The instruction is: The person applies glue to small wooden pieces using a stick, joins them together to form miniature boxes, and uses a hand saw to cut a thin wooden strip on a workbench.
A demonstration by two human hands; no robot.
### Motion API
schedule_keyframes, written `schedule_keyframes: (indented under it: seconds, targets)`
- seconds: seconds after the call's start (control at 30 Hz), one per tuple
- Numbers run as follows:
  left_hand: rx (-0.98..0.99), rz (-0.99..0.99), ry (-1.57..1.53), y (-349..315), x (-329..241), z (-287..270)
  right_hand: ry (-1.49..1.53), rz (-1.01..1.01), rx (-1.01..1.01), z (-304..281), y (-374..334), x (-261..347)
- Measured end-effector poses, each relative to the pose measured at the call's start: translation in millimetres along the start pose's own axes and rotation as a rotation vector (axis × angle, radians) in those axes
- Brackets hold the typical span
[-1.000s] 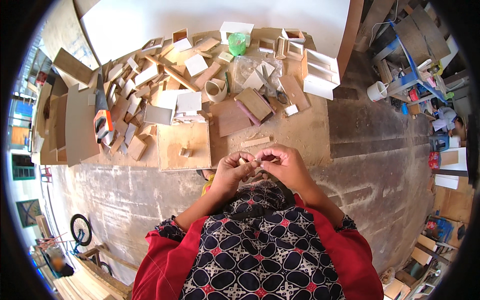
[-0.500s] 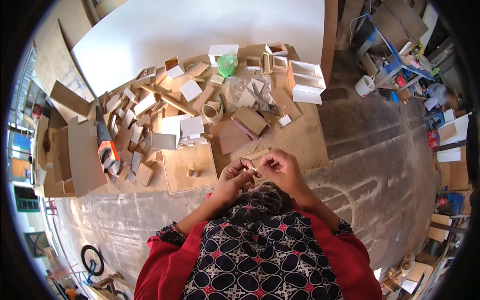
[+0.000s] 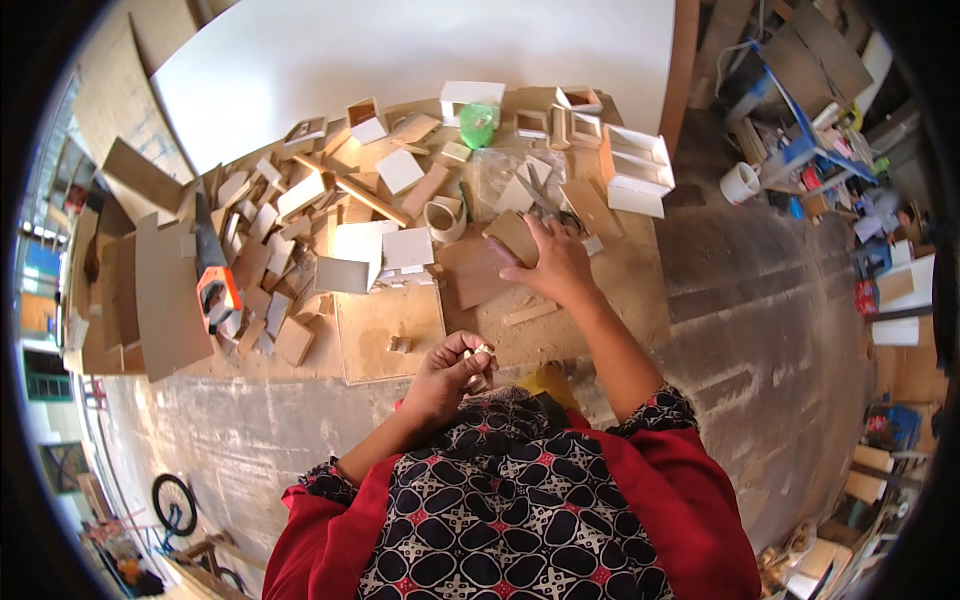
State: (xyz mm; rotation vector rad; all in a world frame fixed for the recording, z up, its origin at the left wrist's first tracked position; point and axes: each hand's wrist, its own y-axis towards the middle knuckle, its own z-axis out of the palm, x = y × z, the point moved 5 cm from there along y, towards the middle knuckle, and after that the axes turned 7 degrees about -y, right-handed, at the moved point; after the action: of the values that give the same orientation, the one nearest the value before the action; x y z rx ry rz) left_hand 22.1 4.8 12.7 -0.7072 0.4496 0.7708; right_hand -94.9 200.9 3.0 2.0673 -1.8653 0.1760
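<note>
**One hand pinches a small piece, the other spreads over a block**

From where I stand, the person's left hand [image 3: 450, 378] is held in front of the body by the workbench's near edge, fingers curled and closed on a small, pale, wood-coloured piece [image 3: 484, 350], which pokes out at the fingertips. The right hand [image 3: 556, 262] reaches out over a tan rectangular block with a mauve edge [image 3: 511, 236], thumb and fingers spread apart; I cannot tell whether they touch it. That block lies at a thin brown wooden panel [image 3: 474, 274] on the light-brown wooden workbench [image 3: 630, 300].

Beyond the right hand lies a pair of metal scissors [image 3: 537, 187]. Near the left hand, a small wooden block [image 3: 400, 345] sits on a square light-wood board [image 3: 372, 318]. Farther left, a handsaw with an orange handle [image 3: 219, 296] rests beside heaped offcuts [image 3: 293, 340].
</note>
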Motion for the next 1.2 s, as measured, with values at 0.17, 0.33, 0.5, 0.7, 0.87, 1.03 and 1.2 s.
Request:
schedule_keyframes:
  seconds: [0.17, 0.33, 0.5, 0.7, 0.87, 1.03, 1.2]
  targets:
    - [-0.033, 0.106, -0.105, 11, -2, 13, -0.003, 0.001, -0.064, 0, 19, -10]
    - [-0.103, 0.227, -0.191, 23, 13, 26, 0.700, -0.209, 0.095, -59, -8, 7]
    - [-0.150, 0.199, -0.009, 40, 25, 51, 0.722, -0.335, 0.390, -85, -62, 19]
    - [-0.238, 0.194, 0.010, 57, 54, 70, 0.763, -0.365, 0.368, -80, -53, -11]
    - [-0.099, 0.272, -0.192, 62, 52, 80, 0.876, -0.349, 0.418, -85, -68, -32]
    - [-0.175, 0.274, -0.188, 60, 50, 93, 1.097, -0.266, 0.415, -76, -51, -39]
    - [-0.262, 0.316, -0.229, 47, 55, 96, 0.930, -0.427, 0.368, -90, -62, -28]
